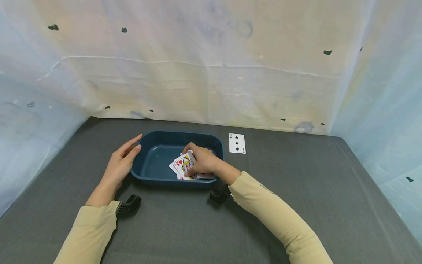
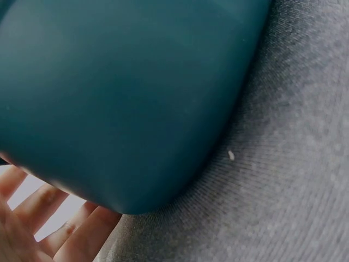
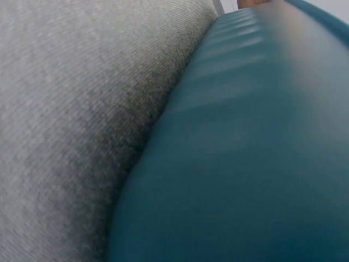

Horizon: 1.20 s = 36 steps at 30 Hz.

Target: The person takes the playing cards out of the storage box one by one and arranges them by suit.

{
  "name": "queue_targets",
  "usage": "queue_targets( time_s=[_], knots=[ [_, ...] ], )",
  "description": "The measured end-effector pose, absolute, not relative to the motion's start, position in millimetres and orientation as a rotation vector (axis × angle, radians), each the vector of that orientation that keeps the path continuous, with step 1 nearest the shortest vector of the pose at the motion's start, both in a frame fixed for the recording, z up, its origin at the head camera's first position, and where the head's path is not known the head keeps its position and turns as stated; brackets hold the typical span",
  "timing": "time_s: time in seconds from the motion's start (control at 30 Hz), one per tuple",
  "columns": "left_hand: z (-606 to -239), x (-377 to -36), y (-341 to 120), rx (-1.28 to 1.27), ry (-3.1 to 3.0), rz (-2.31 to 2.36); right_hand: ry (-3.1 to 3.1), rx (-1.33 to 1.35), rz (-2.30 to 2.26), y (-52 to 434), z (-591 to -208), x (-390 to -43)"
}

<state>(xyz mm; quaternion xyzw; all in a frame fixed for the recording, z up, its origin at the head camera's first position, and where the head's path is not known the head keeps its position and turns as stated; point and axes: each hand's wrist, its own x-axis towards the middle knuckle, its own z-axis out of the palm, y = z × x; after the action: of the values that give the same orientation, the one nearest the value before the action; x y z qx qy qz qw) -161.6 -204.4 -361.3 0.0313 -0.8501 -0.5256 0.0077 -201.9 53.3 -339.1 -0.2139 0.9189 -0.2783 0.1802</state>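
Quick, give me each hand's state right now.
Left hand: open, fingers at the left end of the blue bin.
Right hand: closed, gripping playing cards inside the bin.

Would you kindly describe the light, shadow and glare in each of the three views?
Head: even, soft light, a faint shadow beside the pale yellow fabric right sleeve; left wrist: near-white brightness behind the bare left hand, beside a dark teal, rounded-rectangular plastic tray; right wrist: pale sheen streaks the tray's wall, deep shadow along its foot on the grey woven cloth.
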Motion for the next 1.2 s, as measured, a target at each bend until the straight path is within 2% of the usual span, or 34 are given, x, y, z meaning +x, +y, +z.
queue_targets(
  time_s=[0.5, 1.2],
  knots=[
    [-359.8, -163.0, -205.5, 0.118, -2.664, -1.631, 2.785, -0.44, -1.347, 52.3, -336.5, -203.2],
    [-361.9, -163.0, -205.3, 0.137, -2.658, -1.626, 2.388, -0.372, -1.962, 57.2, -333.7, -206.4]
  ],
)
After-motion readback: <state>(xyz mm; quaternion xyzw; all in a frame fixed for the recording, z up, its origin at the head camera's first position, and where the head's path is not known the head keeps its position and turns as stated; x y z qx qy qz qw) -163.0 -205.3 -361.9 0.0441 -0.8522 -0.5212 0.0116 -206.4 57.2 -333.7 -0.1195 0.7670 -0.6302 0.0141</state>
